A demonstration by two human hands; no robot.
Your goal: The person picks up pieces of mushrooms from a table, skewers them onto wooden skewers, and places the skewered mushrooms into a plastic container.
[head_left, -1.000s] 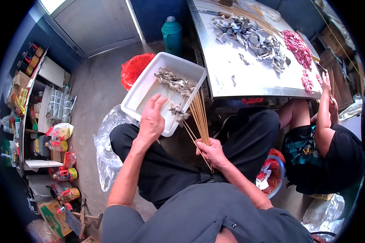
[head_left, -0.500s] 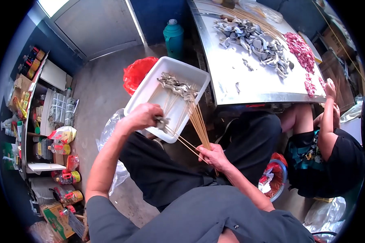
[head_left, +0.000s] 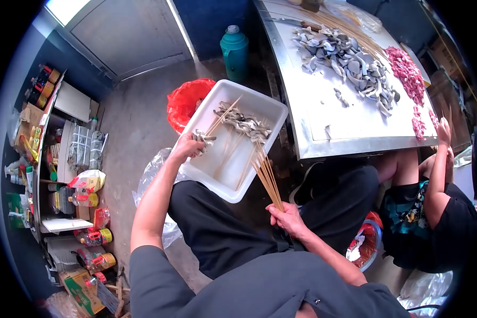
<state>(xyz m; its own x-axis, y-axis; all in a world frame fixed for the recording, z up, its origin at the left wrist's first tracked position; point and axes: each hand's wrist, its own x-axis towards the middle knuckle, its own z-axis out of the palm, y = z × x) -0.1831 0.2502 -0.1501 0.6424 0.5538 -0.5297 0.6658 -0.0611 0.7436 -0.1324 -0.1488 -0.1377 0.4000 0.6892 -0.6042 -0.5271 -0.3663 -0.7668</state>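
My left hand [head_left: 186,149] is closed around grey sliced pieces [head_left: 202,140] on thin skewers, at the left rim of a white plastic tray [head_left: 201,177]. The bare lengths of these skewers [head_left: 223,115] slant up and right over the tray. Inside the tray lies a row of loaded skewers, their grey pieces [head_left: 247,125] bunched together and their sticks pointing down toward me. Above my lap, my right hand [head_left: 287,218] grips a bundle of bamboo skewers [head_left: 267,177]. The bundle's upper ends reach over the tray's right side, near the grey pieces.
A metal-edged table [head_left: 323,143] at upper right bears a heap of grey slices [head_left: 355,66], chopped pink meat [head_left: 406,71] and a knife [head_left: 289,21]. A person [head_left: 426,212] sits at right. Nearby are a red-lined bin [head_left: 183,103], green flask [head_left: 234,53] and bottle shelves [head_left: 66,225].
My left hand has moved away from my right hand to the tray's left rim. Its skewers, which pointed toward my right hand, now point up across the tray. The view has shifted slightly.
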